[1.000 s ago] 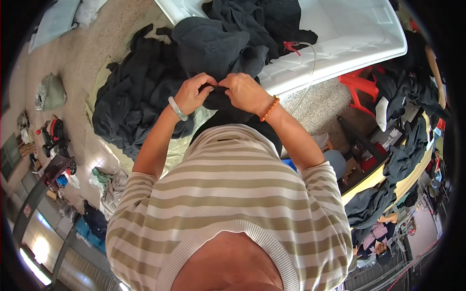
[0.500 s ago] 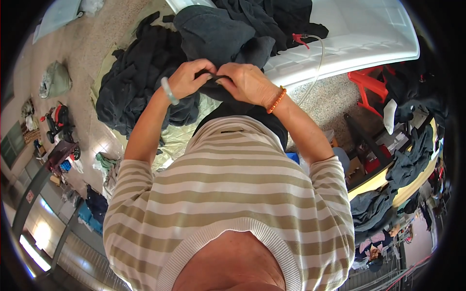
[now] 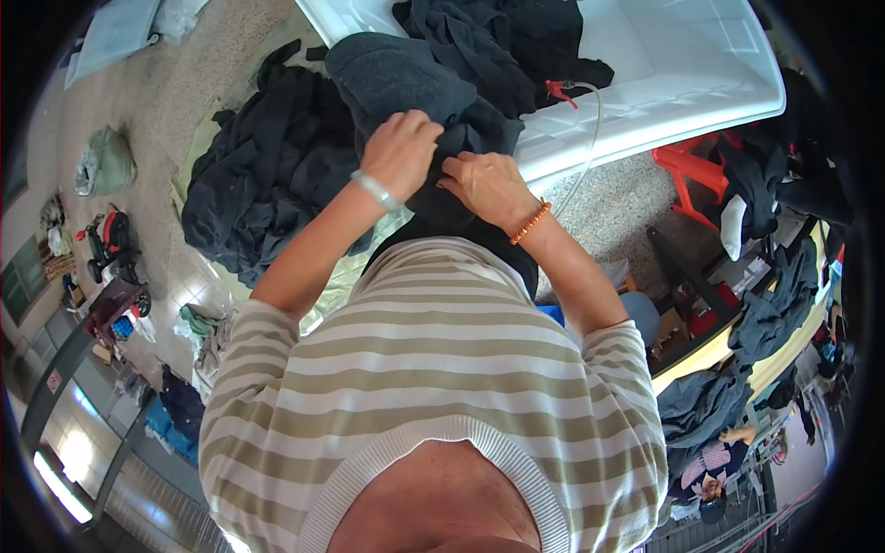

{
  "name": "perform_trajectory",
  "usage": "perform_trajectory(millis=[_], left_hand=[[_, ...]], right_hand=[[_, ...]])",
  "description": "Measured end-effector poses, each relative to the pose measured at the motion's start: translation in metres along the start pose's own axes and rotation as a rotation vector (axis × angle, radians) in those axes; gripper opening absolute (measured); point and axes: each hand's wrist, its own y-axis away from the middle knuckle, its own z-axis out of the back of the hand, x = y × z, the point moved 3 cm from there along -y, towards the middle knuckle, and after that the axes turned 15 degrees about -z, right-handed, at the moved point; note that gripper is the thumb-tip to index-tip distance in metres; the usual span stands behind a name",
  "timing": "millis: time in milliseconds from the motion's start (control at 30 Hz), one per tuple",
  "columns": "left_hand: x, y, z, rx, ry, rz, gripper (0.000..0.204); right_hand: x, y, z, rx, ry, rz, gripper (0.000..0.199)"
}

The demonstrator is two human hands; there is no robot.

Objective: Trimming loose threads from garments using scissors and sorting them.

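in the head view, the left hand (image 3: pixel 401 157) and the right hand (image 3: pixel 489 187) meet over a charcoal-black cloth garment (image 3: pixel 396 78), close in front of the person's waist. to handle it well here, i would let the right hand steady the cloth while the left smooths it, keep both hands near each other so the stretch between them stays flat, and leave enough slack that the upper part does not drag. a soft, dark fabric like this probably hides its folds and seams, so feeling along them with the fingertips should serve better than looking alone. the fingers of the left hand are curled and lie close together, their tips turned down toward the cloth; whether they pinch it, i cannot tell. on the right hand, thumb and bent forefinger sit near one another against the dark fabric, but a firm grip cannot be made out either. the garment lies between the person and a white plastic tub with a broad rim (image 3: pixel 645 146), bunched at the tub's near left corner and sagging down behind and between the hands. it looks matt and limp, rounded into a greyer bulge at the top and nearly black lower down, with its true outline lost in creases. to its left is a large heap of crumpled dark clothes (image 3: pixel 267 175); more dark cloth (image 3: pixel 507 41) lies in the tub.
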Motion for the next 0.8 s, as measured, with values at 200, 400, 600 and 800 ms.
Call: perform_trajectory(millis=[200, 400, 600, 800], left_hand=[[0.022, -0.031, -0.037, 0.558, -0.242, 0.104, 0.016], [0.026, -0.030, -0.030, 0.634, -0.217, 0.072, 0.014], [0.054, -0.014, -0.029, 0.340, 0.658, 0.276, 0.007], [0.051, 0.006, -0.026, 0.056, 1.255, 0.743, 0.007]], right_hand=[[-0.016, 0.005, -0.004, -0.170, -0.038, 0.008, 0.008], [-0.012, 0.005, 0.007, -0.197, -0.025, -0.090, 0.006], [-0.005, 0.003, 0.003, -0.310, -0.225, 0.073, 0.006], [0.009, -0.005, 0.004, -0.352, -0.185, 0.066, 0.015]])
